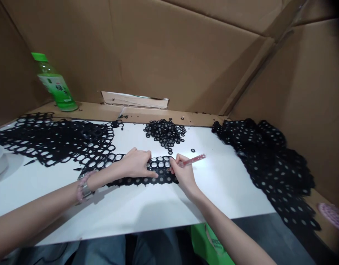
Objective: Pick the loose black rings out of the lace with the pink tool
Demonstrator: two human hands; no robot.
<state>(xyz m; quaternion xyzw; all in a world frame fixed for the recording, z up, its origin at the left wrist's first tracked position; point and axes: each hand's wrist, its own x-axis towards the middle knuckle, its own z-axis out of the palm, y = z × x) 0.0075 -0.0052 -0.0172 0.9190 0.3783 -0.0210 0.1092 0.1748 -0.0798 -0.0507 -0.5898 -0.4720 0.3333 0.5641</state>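
On the white worktop point(227, 195) lies a black, hole-patterned fabric strip point(164, 178); the left hand point(136, 164) (thumb outstretched) rests spread on it, the right hand point(185, 173) grips a translucent red pen-like tool point(196, 159).

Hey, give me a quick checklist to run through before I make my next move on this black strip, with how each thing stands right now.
1. Left hand on the black strip: ok, thumb and fingers spread apart over it.
2. Right hand gripping the red pen-like tool: ok.
3. Tool tip placed where you want it: cannot tell, too small and blurred at the fingers.
4. Loose rings all in the pile: not ok, a stray ring lies apart to the right.
5. Green bottle capped: ok, cap on.
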